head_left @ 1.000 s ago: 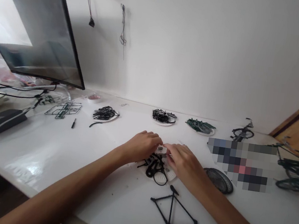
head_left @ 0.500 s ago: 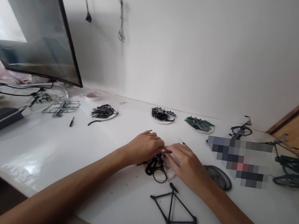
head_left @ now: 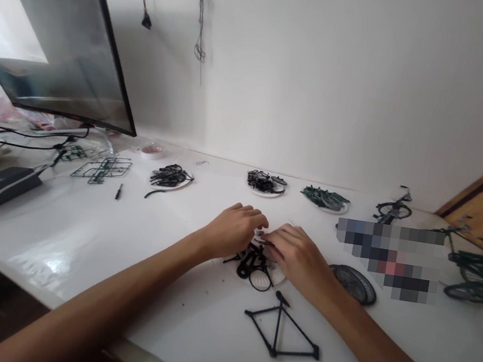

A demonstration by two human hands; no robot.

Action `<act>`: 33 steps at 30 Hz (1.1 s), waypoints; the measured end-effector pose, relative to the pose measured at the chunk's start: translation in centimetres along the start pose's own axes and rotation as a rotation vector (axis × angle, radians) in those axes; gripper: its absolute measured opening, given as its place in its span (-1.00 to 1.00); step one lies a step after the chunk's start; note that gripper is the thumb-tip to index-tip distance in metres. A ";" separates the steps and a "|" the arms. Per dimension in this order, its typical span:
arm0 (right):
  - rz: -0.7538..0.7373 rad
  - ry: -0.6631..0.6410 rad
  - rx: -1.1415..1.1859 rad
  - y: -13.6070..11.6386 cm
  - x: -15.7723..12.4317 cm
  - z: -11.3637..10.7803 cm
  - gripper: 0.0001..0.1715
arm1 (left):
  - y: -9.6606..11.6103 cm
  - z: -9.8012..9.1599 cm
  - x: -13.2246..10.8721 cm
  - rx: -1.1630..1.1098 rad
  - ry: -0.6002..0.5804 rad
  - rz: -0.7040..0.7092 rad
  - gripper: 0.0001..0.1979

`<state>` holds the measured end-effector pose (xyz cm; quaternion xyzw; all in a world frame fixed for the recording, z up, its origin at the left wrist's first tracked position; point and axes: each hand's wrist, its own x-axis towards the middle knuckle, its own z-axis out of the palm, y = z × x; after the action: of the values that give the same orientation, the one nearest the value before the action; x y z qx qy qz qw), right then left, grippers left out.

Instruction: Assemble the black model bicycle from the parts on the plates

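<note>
My left hand (head_left: pixel 236 230) is curled above a white plate (head_left: pixel 278 273) of small black bicycle-model parts (head_left: pixel 251 264). Its thumb and any held piece are hidden. Close by on the right, my right hand (head_left: pixel 297 251) pinches a small dark part (head_left: pixel 262 240) too small to name. A little space shows between the two hands. In front of the plate, a black model bicycle frame (head_left: pixel 277 331) with a saddle lies flat on the white table. Beside my right forearm lie several black spoked wheels (head_left: pixel 353 284).
Plates of black parts (head_left: pixel 170 175), more black parts (head_left: pixel 264 182) and green parts (head_left: pixel 324 197) line the back. Green sprues (head_left: pixel 104 169) and a screwdriver (head_left: pixel 119 192) lie left, near a monitor (head_left: pixel 75 47). Assembled model bicycles (head_left: pixel 394 210) stand right, beside a blurred-out patch (head_left: pixel 388 260).
My hands have drawn slightly apart, and the left fingers have lifted from the right fingertips. The view has shifted a little. The bicycle frame and wheels stay in place.
</note>
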<state>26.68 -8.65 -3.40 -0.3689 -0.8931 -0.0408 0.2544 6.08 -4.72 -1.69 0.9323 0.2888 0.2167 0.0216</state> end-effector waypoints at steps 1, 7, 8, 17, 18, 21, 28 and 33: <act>0.009 0.017 0.009 0.0 -0.1 -0.1 -0.79 | -0.1 0.0 0.0 -0.008 0.005 -0.003 -0.63; 0.104 0.173 0.103 0.4 -0.6 -0.1 -0.82 | -0.4 -0.5 -0.2 -0.105 -0.006 0.059 -0.64; 0.126 0.206 0.124 0.4 -0.7 0.0 -0.86 | -0.3 -0.6 -0.2 -0.133 -0.009 0.080 -0.64; 0.231 0.345 0.277 -0.7 -0.9 -0.3 -0.97 | 1.1 -0.7 0.0 -0.473 0.127 0.062 -0.91; 0.225 0.338 0.287 -0.8 -0.9 -0.3 -0.98 | 1.2 -0.7 0.0 -0.516 0.142 0.050 -0.93; 0.231 0.313 0.295 -1.0 -0.9 -0.5 -0.98 | 1.3 -0.7 0.0 -0.627 0.170 0.007 -0.92; 0.161 0.046 0.303 -0.9 -2.1 -3.4 -0.93 | 0.9 -1.1 0.0 -0.784 0.231 -0.072 -0.85; 0.208 -0.303 0.165 -0.9 -2.9 -4.5 -0.93 | 0.8 -1.0 0.0 -0.880 0.153 -0.072 -0.90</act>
<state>29.67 -12.32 -0.77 -0.4387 -0.8786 0.1151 0.1493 6.05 -5.45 -0.64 0.8049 0.2021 0.3863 0.4025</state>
